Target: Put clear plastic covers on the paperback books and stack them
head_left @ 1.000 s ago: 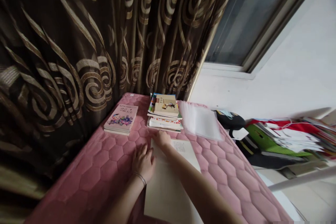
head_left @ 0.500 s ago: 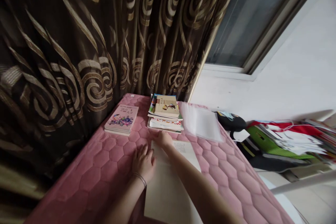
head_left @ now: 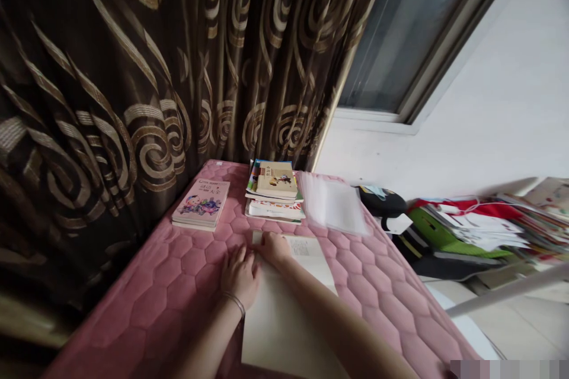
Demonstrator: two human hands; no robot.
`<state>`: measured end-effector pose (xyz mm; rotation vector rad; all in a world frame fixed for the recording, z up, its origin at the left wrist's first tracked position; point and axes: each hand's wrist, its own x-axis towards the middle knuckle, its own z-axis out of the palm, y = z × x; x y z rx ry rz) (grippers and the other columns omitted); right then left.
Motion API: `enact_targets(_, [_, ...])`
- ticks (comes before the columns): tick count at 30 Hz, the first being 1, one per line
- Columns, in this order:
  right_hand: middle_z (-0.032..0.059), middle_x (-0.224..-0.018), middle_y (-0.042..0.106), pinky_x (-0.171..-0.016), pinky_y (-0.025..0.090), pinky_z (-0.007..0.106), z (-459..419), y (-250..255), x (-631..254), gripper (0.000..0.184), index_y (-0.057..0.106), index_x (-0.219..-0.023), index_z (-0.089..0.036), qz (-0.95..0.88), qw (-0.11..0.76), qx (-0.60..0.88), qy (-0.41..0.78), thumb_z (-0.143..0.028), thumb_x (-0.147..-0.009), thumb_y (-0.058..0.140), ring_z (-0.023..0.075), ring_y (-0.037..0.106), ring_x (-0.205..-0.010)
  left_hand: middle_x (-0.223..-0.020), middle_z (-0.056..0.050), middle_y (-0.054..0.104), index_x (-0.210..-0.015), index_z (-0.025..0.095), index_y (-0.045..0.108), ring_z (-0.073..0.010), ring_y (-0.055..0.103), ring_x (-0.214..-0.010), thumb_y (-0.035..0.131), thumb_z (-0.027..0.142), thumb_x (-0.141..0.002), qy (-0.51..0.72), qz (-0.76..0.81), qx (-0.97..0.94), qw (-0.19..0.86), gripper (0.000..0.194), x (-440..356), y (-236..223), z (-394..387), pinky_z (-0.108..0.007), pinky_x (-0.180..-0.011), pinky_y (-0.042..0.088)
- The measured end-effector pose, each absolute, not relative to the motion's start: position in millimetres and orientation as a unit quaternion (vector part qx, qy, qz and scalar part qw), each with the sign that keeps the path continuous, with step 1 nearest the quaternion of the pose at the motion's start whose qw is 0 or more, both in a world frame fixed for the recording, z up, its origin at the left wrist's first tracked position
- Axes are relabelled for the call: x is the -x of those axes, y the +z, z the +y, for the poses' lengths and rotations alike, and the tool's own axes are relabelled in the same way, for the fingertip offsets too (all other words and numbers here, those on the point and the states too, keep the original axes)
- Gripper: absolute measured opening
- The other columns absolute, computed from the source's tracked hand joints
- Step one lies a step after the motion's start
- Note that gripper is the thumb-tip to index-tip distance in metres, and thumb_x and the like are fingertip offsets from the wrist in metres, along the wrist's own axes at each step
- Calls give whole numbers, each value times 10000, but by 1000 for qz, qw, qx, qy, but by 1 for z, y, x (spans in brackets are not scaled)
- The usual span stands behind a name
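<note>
A large cream paper sheet (head_left: pixel 284 337) lies lengthwise on the pink quilted mattress, with small print near its far right part. My right hand (head_left: pixel 273 249) is at the far left corner of this sheet, fingers curled and pressed together on its left edge; the fingertips are partly hidden. Beside that edge, my left hand (head_left: pixel 241 275) rests flat, palm down, with fingers apart, on the mattress and against the sheet's side. A thin bracelet circles the left wrist. My right forearm crosses over the sheet and covers part of it.
Beyond the hands stand a mixed stack of books (head_left: pixel 274 192) and, to its left, pink-covered books (head_left: pixel 202 204). Clear plastic covers (head_left: pixel 335 204) lie right of the stack. A patterned curtain (head_left: pixel 155 71) hangs behind the mattress (head_left: pixel 155 290). Bags and papers (head_left: pixel 466 228) crowd the right side.
My right hand has drawn slightly nearer along the sheet's left edge, uncovering the far corner. The left hand stays in place. The view has shifted a little to the right.
</note>
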<state>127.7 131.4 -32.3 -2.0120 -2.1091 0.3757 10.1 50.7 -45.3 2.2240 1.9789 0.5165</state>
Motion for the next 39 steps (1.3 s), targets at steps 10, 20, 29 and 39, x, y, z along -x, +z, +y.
enact_targets(10, [161, -941, 718, -823, 439, 335, 168, -24, -121, 459, 729, -922, -150, -675, 105, 721, 118, -556, -785, 567, 280, 662, -914, -1407, -53, 475, -1205, 259, 592, -238, 394, -1307, 411, 312, -894, 170, 651, -737, 59, 364, -9, -47, 52, -467, -1118, 241])
enact_targets(20, [47, -955, 708, -757, 438, 270, 139, -29, -127, 361, 689, -962, -212, -712, 114, 679, 137, -478, -719, 661, 199, 651, -851, -1400, -61, 483, -1223, 245, 583, -252, 391, -1311, 402, 318, -895, 163, 655, -735, 66, 382, -9, -45, 52, -469, -1120, 238])
enact_targets(29, [83, -968, 715, -826, 414, 319, 158, -26, -125, 399, 695, -973, -207, -695, 104, 702, 116, -524, -741, 629, 232, 645, -907, -1400, -67, 481, -1211, 247, 593, -251, 397, -1307, 407, 310, -892, 165, 653, -736, 67, 375, -10, -46, 52, -477, -1115, 248])
enact_targets(39, [167, -1175, 606, -909, 395, 368, 144, -30, -114, 394, 592, -1170, -143, -701, 117, 701, 59, -366, -851, 527, 284, 527, -1119, -1389, -53, 496, -1210, 259, 599, -243, 401, -1306, 409, 329, -890, 161, 659, -732, 62, 379, -8, -45, 52, -446, -1114, 257])
